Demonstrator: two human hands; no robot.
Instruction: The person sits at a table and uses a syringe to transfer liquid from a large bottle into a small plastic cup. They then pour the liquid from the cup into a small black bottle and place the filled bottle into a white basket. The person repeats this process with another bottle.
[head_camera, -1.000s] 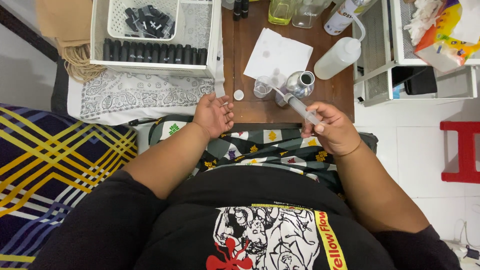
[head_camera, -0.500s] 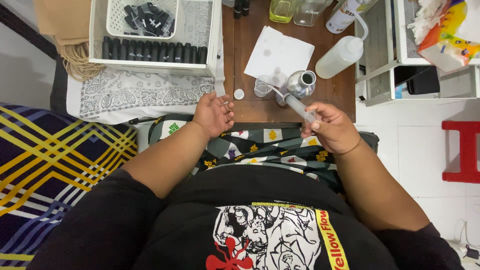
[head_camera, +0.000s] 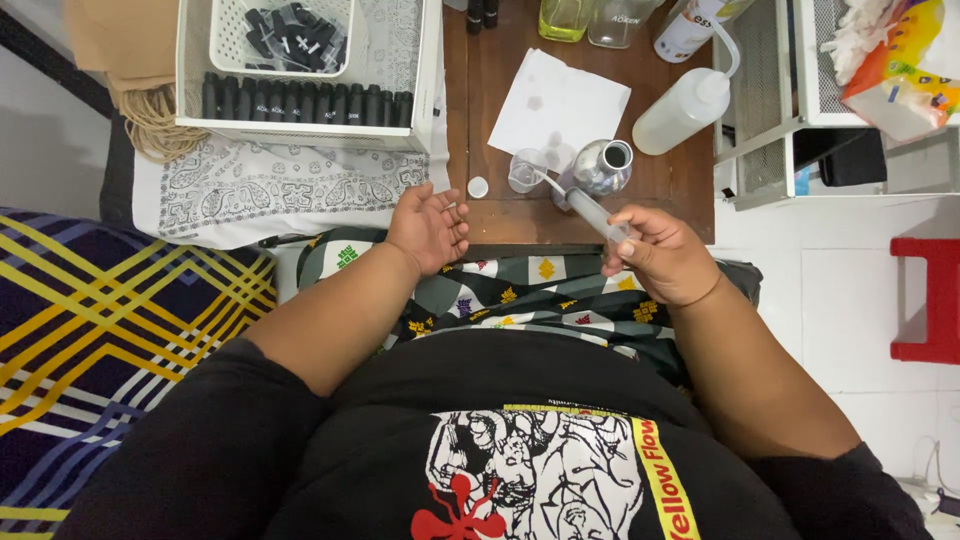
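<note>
The light is bright and even, and it seems to come from above, with no strong direction. Shadows are soft and short: a faint one lies under the left hand (head_camera: 428, 228) on the edge of the wooden counter (head_camera: 500, 120), and another under the right hand (head_camera: 665, 255). The metal cup (head_camera: 603, 166) on the counter shows a small glare on its rim. The white floor (head_camera: 850, 300) at the right is a little overexposed. The centre is sharp, and the syringe (head_camera: 597, 213) is clear. Toward the edges the wide lens bends straight lines, for example the white shelf (head_camera: 790, 130) at far right. The near black shirt (head_camera: 520, 440) is slightly soft.
</note>
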